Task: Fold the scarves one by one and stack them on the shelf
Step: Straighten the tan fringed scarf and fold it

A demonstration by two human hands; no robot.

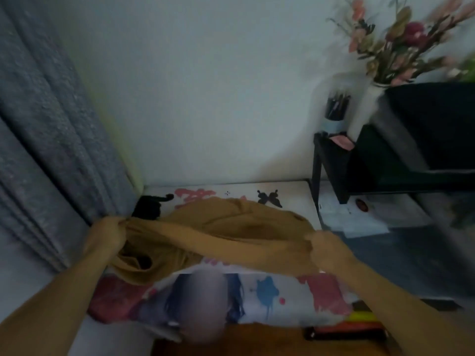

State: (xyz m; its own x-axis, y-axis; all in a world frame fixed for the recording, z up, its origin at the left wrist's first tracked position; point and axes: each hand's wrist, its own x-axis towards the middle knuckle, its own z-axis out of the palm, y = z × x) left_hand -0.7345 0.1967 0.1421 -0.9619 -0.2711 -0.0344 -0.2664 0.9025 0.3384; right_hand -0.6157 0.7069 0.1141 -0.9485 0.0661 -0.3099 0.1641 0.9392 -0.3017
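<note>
Holding a mustard-brown scarf [231, 227] by its near edge, two bare hands pull the cloth tight between them in the middle of the frame. The left hand [108, 233] is at the left side, near the gray curtain [46, 124], and its fingers are curled tight round a bunched end of the scarf. The right hand [327, 249] is at the right side, and its fingers are also curled round the other bunched end. Both arms reach up from the bottom corners of the frame.

Most of the scarf lies in soft lumps on a white table top [295, 194] with red, blue and black paint-like marks and a black butterfly shape [268, 197] near its far edge. Part of the scarf hangs down in folds at the lower left, below the left hand. A small black thing [147, 208] peeks out from behind the scarf near the curtain; what it is cannot be told.

At the upper right of the frame stands a black shelf [331, 163] against the pale wall. A dark cup of pencils [336, 106] sits on it, and a white vase [367, 106] with pink and red flowers [401, 39] stands beside the cup. Some white papers [359, 222] lie low at the right, below the shelf. The picture is blurry, most of all at the right side and the bottom.
</note>
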